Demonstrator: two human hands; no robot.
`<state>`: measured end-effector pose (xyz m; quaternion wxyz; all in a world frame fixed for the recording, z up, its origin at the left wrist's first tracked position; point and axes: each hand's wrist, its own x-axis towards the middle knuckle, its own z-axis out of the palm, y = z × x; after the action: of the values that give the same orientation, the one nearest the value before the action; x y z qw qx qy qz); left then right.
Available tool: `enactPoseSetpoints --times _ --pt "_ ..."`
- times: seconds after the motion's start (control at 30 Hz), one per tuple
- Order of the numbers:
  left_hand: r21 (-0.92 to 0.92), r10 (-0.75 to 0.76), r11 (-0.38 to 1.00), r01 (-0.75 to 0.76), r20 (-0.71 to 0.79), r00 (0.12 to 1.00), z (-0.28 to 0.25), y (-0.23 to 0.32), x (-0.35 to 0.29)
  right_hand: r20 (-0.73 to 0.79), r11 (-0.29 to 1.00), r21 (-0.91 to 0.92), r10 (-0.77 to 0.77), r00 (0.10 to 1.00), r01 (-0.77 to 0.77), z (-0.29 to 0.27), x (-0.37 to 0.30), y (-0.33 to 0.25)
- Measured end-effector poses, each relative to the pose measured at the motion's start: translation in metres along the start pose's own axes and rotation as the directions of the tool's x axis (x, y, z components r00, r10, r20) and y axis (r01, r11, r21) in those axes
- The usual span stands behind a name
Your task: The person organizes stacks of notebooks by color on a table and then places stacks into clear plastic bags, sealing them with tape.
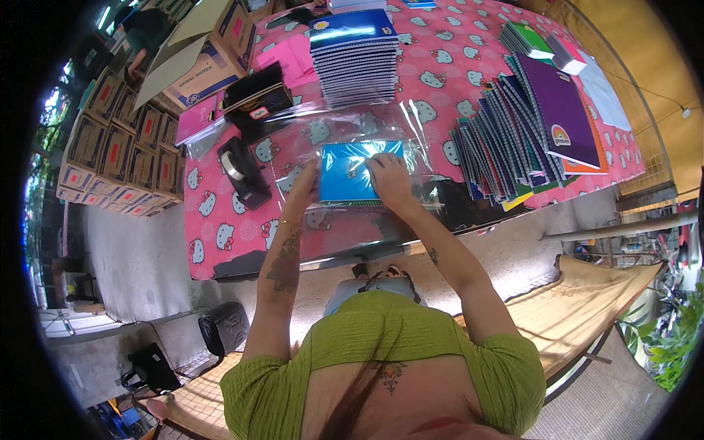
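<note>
A blue spiral notebook lies before me on a sheet of clear plastic wrap, its coil along the far edge. More notebook edges show beneath its near side. My right hand rests on the cover's right part, fingers spread and bent a little over it. Along the notebook's left side is my left hand, seen edge-on, its fingers stretched out beside the plastic. Glare on the film hides part of the cover. A black tape dispenser stands left of my left hand.
A tall stack of blue spiral notebooks stands beyond the wrap. Rows of notebooks under a purple one lean at the right. An open carton, a black box and pink packs occupy the left. Cartons are piled beside the table.
</note>
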<state>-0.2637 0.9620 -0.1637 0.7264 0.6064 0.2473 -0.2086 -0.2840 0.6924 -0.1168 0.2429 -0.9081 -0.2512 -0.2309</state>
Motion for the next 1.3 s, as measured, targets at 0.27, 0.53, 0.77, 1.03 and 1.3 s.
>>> enactPoseSetpoints --times 0.27,0.53,0.77,1.03,1.3 --pt "0.834 0.665 -0.293 -0.467 0.529 0.527 0.139 0.026 -0.057 -0.162 0.99 0.029 0.143 0.976 -0.14 -0.02 -0.002 0.007" --pt "0.791 0.65 -0.276 -0.546 0.572 0.5 0.13 0.019 -0.064 0.293 0.992 -0.099 0.1 0.951 -0.074 -0.009 -0.056 -0.058" --pt "0.816 0.715 -0.025 -0.577 0.418 0.56 0.134 -0.013 -0.058 0.321 0.988 -0.15 0.073 0.944 -0.026 0.004 -0.06 -0.044" --pt "0.803 0.704 -0.084 -0.589 0.467 0.535 0.133 -0.018 -0.063 0.256 0.986 -0.154 -0.028 0.966 0.07 -0.066 -0.02 -0.028" --pt "0.988 0.77 -0.031 -0.151 0.12 0.626 0.075 -0.017 -0.119 0.443 0.968 -0.204 -0.041 0.896 0.145 -0.055 -0.018 -0.007"
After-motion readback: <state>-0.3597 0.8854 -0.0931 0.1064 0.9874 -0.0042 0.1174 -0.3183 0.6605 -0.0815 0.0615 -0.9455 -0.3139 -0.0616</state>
